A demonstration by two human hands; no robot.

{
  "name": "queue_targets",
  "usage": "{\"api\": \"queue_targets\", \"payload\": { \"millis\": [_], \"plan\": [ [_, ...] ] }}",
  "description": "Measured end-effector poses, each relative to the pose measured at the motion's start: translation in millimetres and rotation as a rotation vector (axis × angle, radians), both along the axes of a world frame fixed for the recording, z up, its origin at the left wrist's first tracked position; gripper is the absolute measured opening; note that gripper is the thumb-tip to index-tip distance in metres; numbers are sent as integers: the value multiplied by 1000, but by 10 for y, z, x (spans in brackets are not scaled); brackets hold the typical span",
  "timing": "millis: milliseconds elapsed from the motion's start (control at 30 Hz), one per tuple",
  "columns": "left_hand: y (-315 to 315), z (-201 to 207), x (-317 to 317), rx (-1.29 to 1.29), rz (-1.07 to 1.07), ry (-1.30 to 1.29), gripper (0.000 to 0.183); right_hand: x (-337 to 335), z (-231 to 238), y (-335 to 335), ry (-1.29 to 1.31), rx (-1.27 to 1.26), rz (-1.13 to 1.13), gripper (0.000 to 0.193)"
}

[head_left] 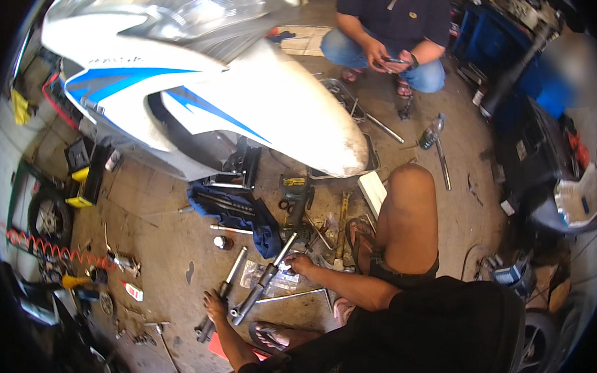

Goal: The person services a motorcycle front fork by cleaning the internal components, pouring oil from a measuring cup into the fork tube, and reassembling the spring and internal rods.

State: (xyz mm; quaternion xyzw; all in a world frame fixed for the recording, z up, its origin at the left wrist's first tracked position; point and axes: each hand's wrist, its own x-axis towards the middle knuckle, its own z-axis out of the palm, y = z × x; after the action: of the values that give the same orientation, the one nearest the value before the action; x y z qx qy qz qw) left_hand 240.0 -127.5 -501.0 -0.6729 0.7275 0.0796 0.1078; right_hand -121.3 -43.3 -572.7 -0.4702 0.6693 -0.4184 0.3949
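Below dark fairing lettering (116, 60) — the left hand (215, 306) holds a fork leg (227, 285).

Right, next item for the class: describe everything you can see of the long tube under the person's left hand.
The long tube has a slim, shiny silver section at its far end and a thicker, dark grey body toward the person; both look like metal. It slants in the picture, its silver end up and to the right. The left hand is on the dark body, covering part of it. A similar tube is on its right, roughly parallel. Whether it rests fully on the floor is unclear.
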Motion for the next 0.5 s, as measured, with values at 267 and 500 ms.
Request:
{"api": "queue_targets", "payload": {
  "millis": [267, 500],
  "plan": [
    [113, 845, 295, -21, -213, 53, 37, 626, 419, -12, -239, 392, 87, 24],
    [-247, 2101, 512, -76, -388, 100, 43, 836, 1773, -18, 73, -234, -19, 27]
  ]
}}
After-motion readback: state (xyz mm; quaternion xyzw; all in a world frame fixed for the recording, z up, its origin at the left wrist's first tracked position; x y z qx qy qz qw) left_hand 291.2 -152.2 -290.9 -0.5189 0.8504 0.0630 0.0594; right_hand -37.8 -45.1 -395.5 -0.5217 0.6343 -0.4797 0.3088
